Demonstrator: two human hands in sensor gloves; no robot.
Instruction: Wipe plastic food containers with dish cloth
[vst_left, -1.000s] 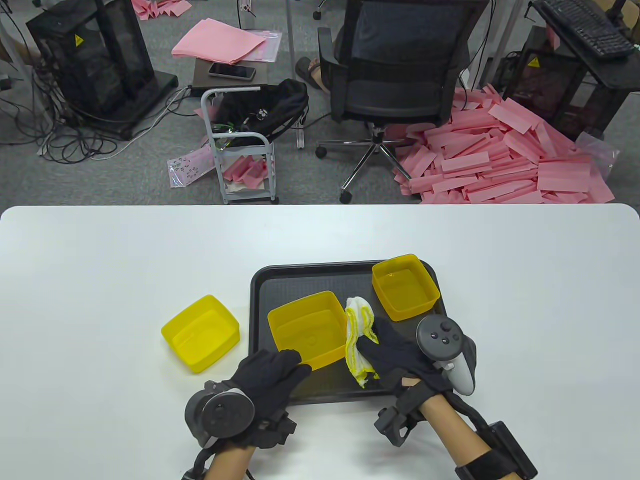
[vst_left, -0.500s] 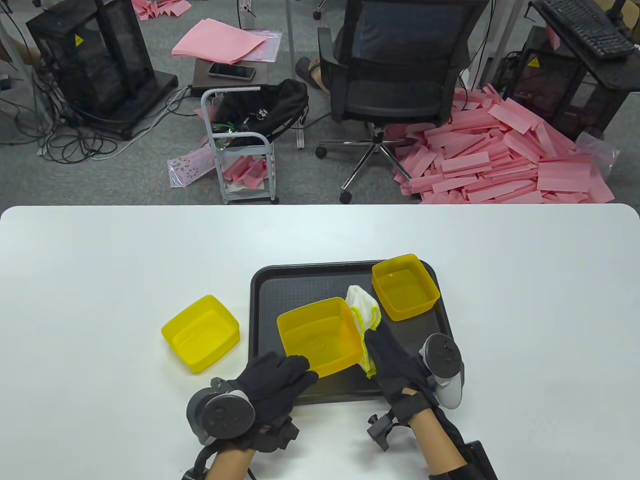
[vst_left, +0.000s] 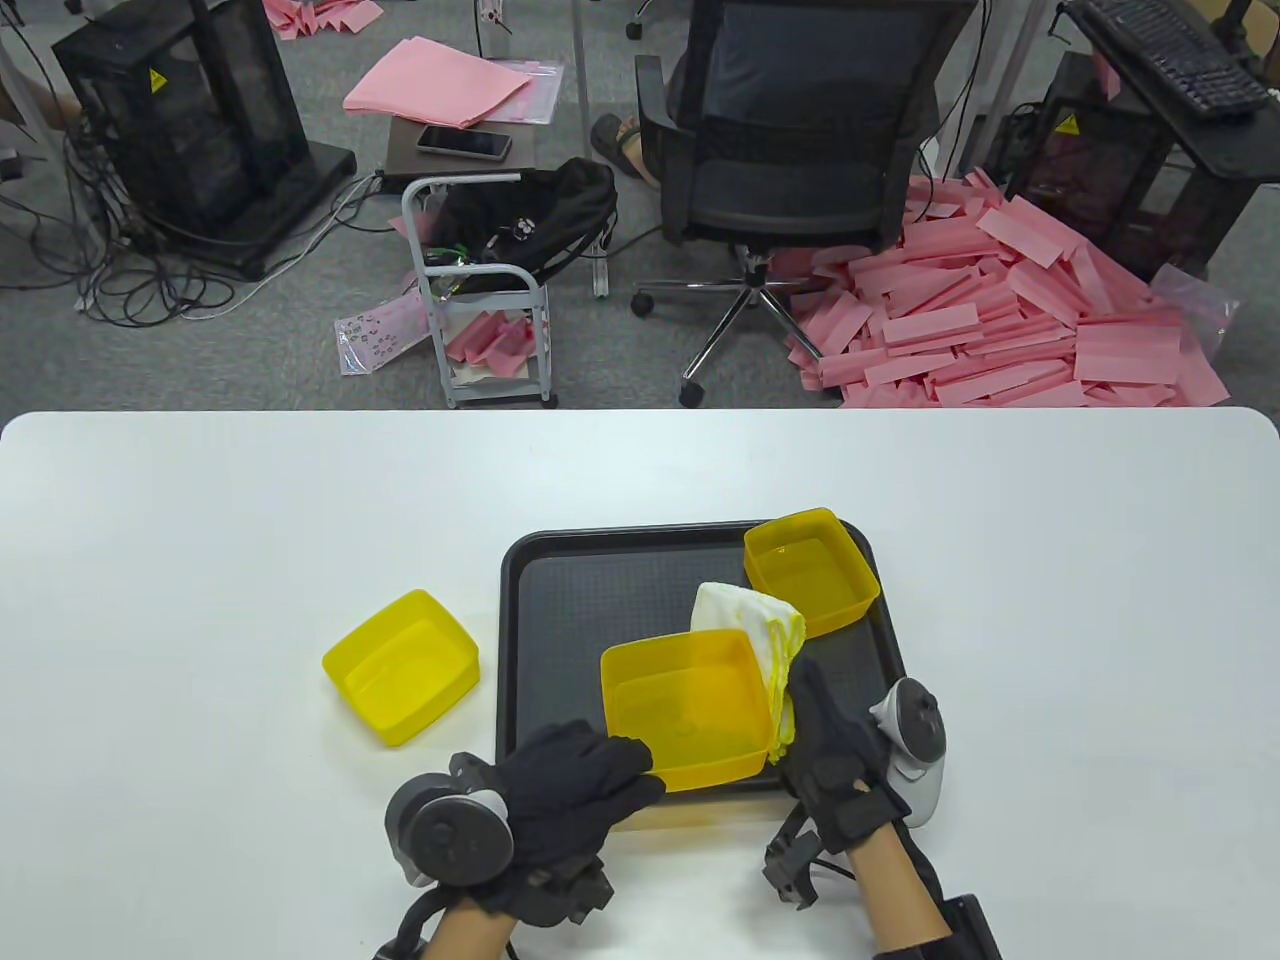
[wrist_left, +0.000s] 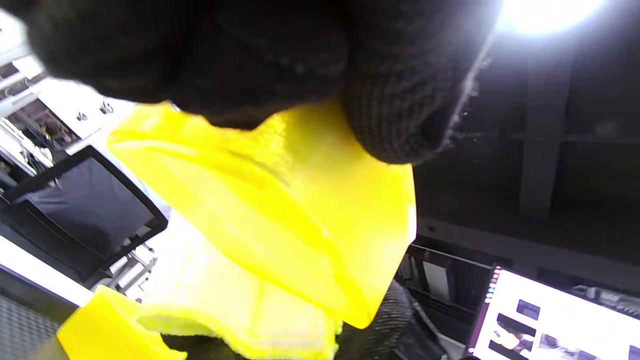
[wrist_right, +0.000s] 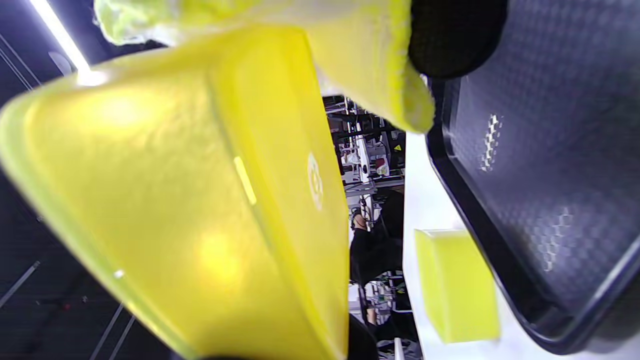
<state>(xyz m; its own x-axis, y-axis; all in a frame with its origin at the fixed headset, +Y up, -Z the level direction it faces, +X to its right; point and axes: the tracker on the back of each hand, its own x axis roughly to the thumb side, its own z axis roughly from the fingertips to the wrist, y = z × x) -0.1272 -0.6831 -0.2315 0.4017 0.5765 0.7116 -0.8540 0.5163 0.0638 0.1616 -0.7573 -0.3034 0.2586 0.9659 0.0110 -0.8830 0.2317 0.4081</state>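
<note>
A yellow plastic container (vst_left: 688, 709) is held up over the near edge of the black tray (vst_left: 590, 570). My left hand (vst_left: 575, 790) grips its near left corner. My right hand (vst_left: 822, 740) holds a white dish cloth with yellow edging (vst_left: 752, 620) against the container's right side. The container fills the left wrist view (wrist_left: 280, 210) and the right wrist view (wrist_right: 175, 200), with the cloth (wrist_right: 360, 55) above it. A second yellow container (vst_left: 810, 572) sits at the tray's far right corner. A third yellow container (vst_left: 400, 665) sits on the table left of the tray.
The white table (vst_left: 200, 520) carries the tray near its front middle. Beyond its far edge are an office chair (vst_left: 790, 130), a small cart (vst_left: 480, 290) and a heap of pink foam strips (vst_left: 1000, 310) on the floor.
Both hands moved the held container right and toward me, lifting it off the tray. The right hand turned, and the cloth now lies spread against the container's right wall.
</note>
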